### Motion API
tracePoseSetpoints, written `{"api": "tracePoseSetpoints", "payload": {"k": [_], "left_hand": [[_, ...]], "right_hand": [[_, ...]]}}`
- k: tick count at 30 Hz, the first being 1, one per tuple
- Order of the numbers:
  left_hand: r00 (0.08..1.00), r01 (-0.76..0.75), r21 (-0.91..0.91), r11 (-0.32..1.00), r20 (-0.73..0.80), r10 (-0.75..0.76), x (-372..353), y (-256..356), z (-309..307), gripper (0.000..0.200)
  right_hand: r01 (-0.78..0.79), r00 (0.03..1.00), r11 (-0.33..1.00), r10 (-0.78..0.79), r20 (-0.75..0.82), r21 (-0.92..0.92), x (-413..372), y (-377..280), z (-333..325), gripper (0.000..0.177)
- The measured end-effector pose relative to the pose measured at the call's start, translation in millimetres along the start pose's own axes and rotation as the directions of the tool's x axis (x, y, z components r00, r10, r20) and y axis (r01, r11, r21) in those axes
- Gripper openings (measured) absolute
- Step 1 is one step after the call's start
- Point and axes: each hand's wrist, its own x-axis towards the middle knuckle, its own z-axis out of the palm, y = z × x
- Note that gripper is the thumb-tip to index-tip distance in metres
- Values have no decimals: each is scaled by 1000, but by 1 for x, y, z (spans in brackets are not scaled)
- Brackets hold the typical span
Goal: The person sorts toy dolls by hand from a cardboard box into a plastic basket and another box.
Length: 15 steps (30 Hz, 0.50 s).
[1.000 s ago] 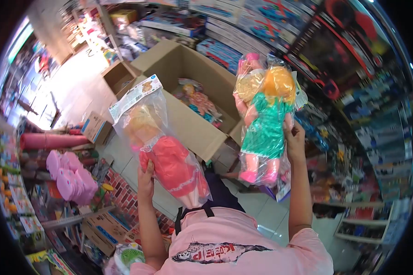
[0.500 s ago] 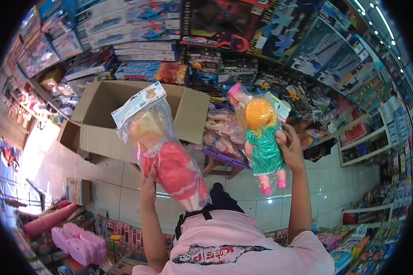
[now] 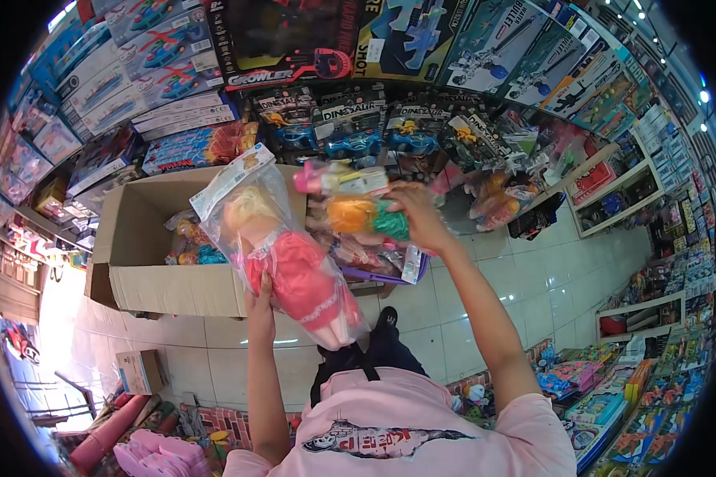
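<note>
My left hand (image 3: 261, 306) is closed on the lower side of a doll in a pink dress (image 3: 294, 274), wrapped in a clear plastic bag with a white header card (image 3: 235, 179). The doll leans with its blond head up and to the left. Over a purple tray (image 3: 366, 274), my right hand (image 3: 422, 216) grips another bagged doll with orange hair and a green dress (image 3: 354, 216). This one lies sideways, head to the left, and is smeared by motion. More bagged dolls (image 3: 362, 253) lie in the tray, partly hidden underneath.
An open cardboard box (image 3: 175, 288) stands left of the tray, with several bagged toys (image 3: 189, 234) inside. Boxed toys (image 3: 294, 48) line the shelves behind. Dinosaur toy packs (image 3: 350, 119) hang or stand below them. A small carton (image 3: 139, 372) sits on the tiled floor (image 3: 485, 306).
My right hand has moved left and turned the green-dressed doll from upright to sideways over the tray. My left hand still holds the pink-dressed doll. The view has shifted rightward.
</note>
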Motion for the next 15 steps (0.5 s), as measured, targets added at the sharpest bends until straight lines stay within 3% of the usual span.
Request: {"api": "tracePoseSetpoints", "payload": {"k": [3,5,6,8,9,11,15], "left_hand": [[1000,12,13,1000,-14,-11,0,0,6,52],[1000,16,9,1000,-16,-16,-3,-5,4,51],[999,26,12,1000,-21,-26,-1,-6,6,51],[999,22,32,999,-26,-21,-3,-5,9,49],[999,22,35,999,-28,-21,-3,-7,8,49],[997,49,35,998,-55,-47,-1,-10,7,50],[995,35,3,999,-93,-35,1,-8,16,54]], "right_hand": [[-113,992,989,107,62,93,-16,18,49,52],[-438,862,876,346,369,202,-20,21,59,65],[-445,857,872,349,378,205,-22,24,64,65],[-471,877,856,430,214,213,-27,23,70,73],[-471,877,855,429,215,216,-27,23,72,73],[-473,872,826,488,31,307,-24,24,76,65],[-429,901,879,431,40,209,-32,45,95,55]]}}
